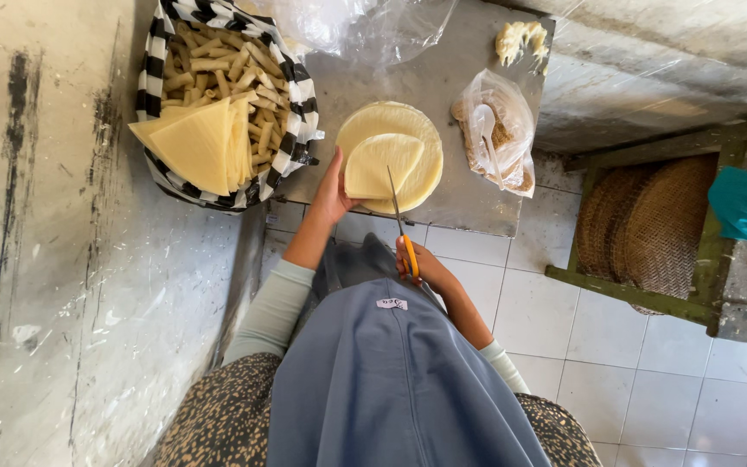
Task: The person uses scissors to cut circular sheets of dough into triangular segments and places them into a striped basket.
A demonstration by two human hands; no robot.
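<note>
My left hand (332, 195) rests at the left edge of a round stack of pale thin wrapper sheets (417, 164) on a low metal table (443, 82), with a folded half-round wrapper (378, 164) held on top. My right hand (421, 264) grips orange-handled scissors (402, 229), whose blades point up onto the near edge of the folded wrapper.
A black-and-white checked bag (291, 108) at the back left holds rolled pastries and a pile of cut triangular wrappers (201, 143). A plastic bag with filling and a spoon (494, 130) lies right of the stack. A green wooden stool with a woven seat (650, 225) stands at right. A concrete wall is at left.
</note>
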